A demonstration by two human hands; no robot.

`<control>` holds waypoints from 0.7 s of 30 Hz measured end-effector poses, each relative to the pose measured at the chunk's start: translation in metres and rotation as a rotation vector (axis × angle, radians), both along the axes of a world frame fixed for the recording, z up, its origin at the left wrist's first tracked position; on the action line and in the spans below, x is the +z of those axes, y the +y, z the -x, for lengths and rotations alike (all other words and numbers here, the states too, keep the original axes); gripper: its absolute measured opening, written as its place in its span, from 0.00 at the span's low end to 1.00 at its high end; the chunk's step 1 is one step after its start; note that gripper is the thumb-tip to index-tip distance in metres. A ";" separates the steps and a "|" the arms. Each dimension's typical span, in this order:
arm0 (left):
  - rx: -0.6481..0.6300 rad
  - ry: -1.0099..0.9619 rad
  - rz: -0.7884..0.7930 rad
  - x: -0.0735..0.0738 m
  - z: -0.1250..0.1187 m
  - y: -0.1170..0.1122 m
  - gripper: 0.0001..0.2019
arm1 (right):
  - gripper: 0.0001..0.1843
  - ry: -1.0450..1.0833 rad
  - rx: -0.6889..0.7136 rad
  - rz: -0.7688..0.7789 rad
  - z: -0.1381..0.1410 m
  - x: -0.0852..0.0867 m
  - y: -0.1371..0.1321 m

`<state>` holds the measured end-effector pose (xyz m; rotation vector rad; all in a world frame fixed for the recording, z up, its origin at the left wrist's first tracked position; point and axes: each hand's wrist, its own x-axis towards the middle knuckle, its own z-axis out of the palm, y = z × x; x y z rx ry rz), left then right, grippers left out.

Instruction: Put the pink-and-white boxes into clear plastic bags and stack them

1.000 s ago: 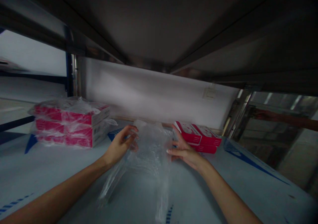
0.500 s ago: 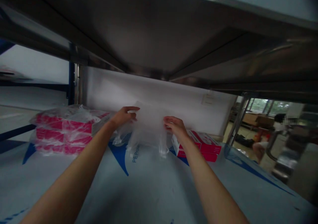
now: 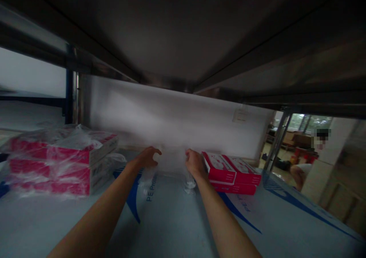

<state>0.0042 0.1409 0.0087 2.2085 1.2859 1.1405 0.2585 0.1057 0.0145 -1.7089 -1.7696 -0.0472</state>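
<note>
A clear plastic bag (image 3: 171,162) hangs gathered between my two hands, near the back of a shelf. My left hand (image 3: 146,158) has curled fingers and holds the bag's left side, with loose plastic trailing below it. My right hand (image 3: 195,164) pinches the bag's right side and stands just left of a low stack of red and white boxes (image 3: 231,173). The bag is pale and blurred against the wall, so its exact edges are hard to see.
A larger stack of red and white boxes (image 3: 63,162) wrapped in clear plastic stands at the left. Blue-printed protective film (image 3: 160,216) covers the shelf. A steel shelf (image 3: 171,29) runs overhead, and a white wall (image 3: 171,116) stands behind. A person (image 3: 297,173) is in the background at right.
Both hands have moved away from me toward the back of the shelf. The bag has risen off the shelf and gathered narrower between them. The view has tilted slightly.
</note>
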 end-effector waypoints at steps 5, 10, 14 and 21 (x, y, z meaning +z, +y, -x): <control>0.116 0.344 -0.033 0.006 -0.010 0.005 0.19 | 0.14 -0.135 -0.090 0.054 0.011 0.018 0.002; 0.223 0.446 -0.114 0.012 -0.035 -0.001 0.20 | 0.21 -0.217 0.036 0.070 0.044 0.045 0.024; 0.324 0.496 -0.125 -0.009 -0.044 -0.011 0.24 | 0.26 -0.283 0.111 0.149 0.067 0.028 0.034; 0.347 0.591 0.008 -0.049 -0.032 -0.002 0.30 | 0.34 -0.302 0.100 0.270 0.060 -0.027 0.031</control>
